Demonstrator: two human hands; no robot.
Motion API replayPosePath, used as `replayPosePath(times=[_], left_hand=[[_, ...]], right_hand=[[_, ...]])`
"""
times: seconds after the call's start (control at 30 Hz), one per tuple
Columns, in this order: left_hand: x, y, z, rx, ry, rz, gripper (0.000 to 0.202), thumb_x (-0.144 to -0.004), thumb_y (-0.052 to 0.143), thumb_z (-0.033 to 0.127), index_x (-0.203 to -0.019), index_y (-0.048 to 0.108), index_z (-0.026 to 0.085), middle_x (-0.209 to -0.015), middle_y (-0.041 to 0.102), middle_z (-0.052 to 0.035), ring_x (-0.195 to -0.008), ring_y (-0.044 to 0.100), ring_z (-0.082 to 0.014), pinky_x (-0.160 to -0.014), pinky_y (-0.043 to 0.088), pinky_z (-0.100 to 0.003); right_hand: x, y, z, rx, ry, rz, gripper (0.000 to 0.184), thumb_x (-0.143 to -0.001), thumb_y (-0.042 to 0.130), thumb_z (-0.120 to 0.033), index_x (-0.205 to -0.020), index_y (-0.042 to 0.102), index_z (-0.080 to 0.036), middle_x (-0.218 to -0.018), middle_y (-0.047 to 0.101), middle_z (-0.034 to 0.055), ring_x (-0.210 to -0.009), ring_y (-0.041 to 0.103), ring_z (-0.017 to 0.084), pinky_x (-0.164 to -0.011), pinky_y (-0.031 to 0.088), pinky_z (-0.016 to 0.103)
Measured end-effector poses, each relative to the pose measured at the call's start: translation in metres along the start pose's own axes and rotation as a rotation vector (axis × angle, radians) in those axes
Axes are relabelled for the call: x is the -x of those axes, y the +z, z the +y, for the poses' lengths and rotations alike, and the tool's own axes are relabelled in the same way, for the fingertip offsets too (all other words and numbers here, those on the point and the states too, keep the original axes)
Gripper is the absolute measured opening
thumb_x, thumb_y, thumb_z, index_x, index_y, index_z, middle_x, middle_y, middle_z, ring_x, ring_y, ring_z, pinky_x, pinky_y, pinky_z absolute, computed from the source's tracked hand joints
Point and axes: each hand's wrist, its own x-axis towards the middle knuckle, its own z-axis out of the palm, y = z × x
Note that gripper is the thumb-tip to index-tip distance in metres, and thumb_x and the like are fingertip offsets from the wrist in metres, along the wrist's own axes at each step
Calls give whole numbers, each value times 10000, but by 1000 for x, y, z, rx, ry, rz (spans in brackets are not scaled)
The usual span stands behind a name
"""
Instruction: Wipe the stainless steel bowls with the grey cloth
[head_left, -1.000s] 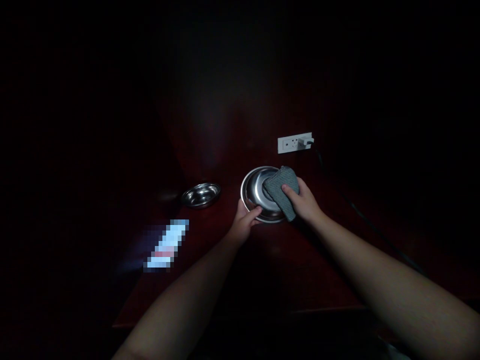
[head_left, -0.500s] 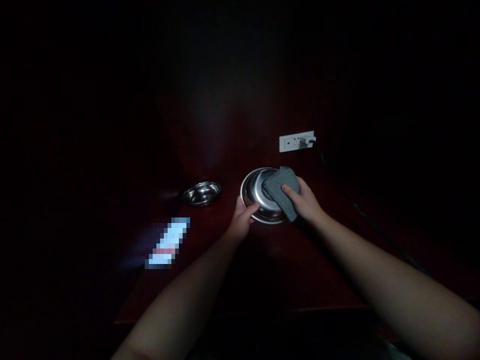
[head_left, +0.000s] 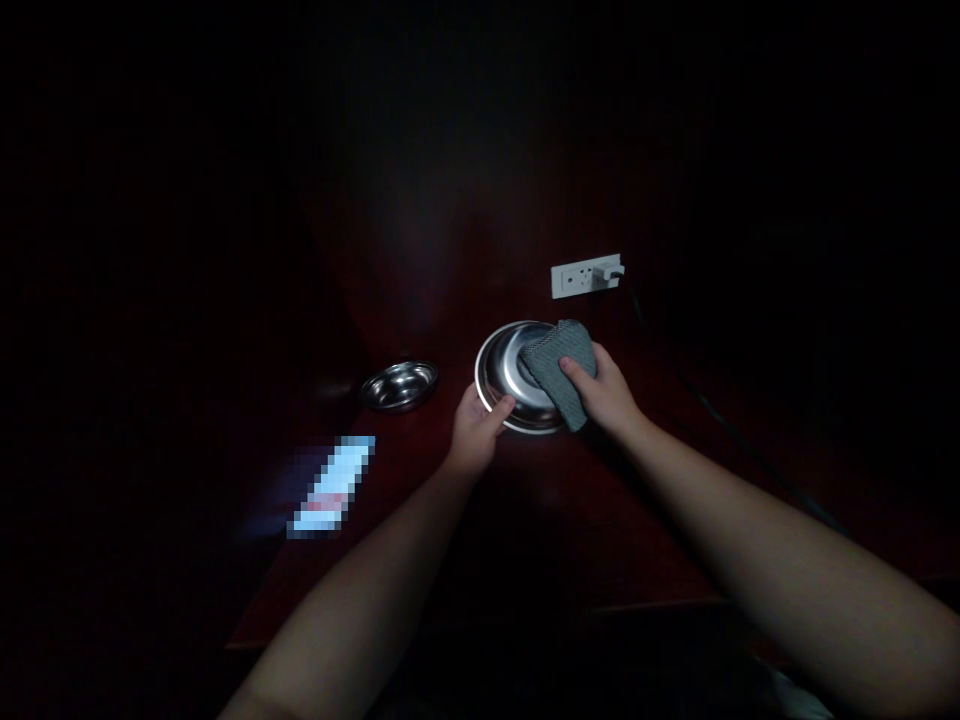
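Observation:
A steel bowl (head_left: pixel 505 372) is tilted up on the dark red table (head_left: pixel 540 520), its inside facing me. My left hand (head_left: pixel 474 435) grips the bowl's near left rim, thumb over the edge. My right hand (head_left: pixel 606 392) is closed on a folded grey cloth (head_left: pixel 556 366) and presses it against the right side of the bowl's inside. The room is very dark and only the middle of the table shows.
A second, smaller steel bowl (head_left: pixel 399 385) sits upright on the table to the left. A bright blurred rectangle (head_left: pixel 332 487) lies nearer at the left. A white wall socket (head_left: pixel 586 276) with a plug and a dark cable is behind the bowl.
My left thumb has shifted along the bowl's rim. Bowl, cloth and both hands sit slightly higher in view, and the socket too, so my head has tipped a little.

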Motion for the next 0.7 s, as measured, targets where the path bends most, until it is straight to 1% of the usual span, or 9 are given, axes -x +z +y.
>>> replayPosePath(times=[0.1, 0.27, 0.47, 0.7], left_hand=[[-2, -1, 1, 52, -31, 9, 414, -666, 699, 281, -1035, 538, 186, -1025, 620, -60, -920, 605, -192, -843, 484, -383], [0, -2, -3, 84, -135, 23, 470, -686, 675, 292, -1113, 487, 233, -1079, 609, -62, -905, 626, -223, -798, 511, -464], [-1, -5, -1, 104, -116, 26, 525, -662, 691, 257, -1144, 484, 247, -1153, 593, -53, -983, 604, -238, -834, 501, -443], [-4, -3, -1, 135, -50, 53, 489, -647, 686, 256, -1109, 536, 200, -1106, 629, -58, -1022, 589, -238, -912, 441, -405]], right_hand=[[1, 1, 1, -2, -8, -3, 630, -682, 616, -548, -1182, 496, -183, -1101, 604, 92, -977, 577, 245, -882, 443, 429], [2, 2, -1, 3, -18, -27, 628, -688, 614, -543, -1186, 490, -183, -1106, 600, 90, -984, 573, 240, -896, 438, 419], [3, 2, -2, 25, 11, -90, 623, -693, 610, -536, -1190, 491, -180, -1121, 592, 94, -1002, 566, 245, -906, 432, 421], [4, 1, -1, 18, 34, -120, 593, -698, 609, -532, -1168, 510, -184, -1087, 605, 86, -988, 576, 245, -893, 445, 424]])
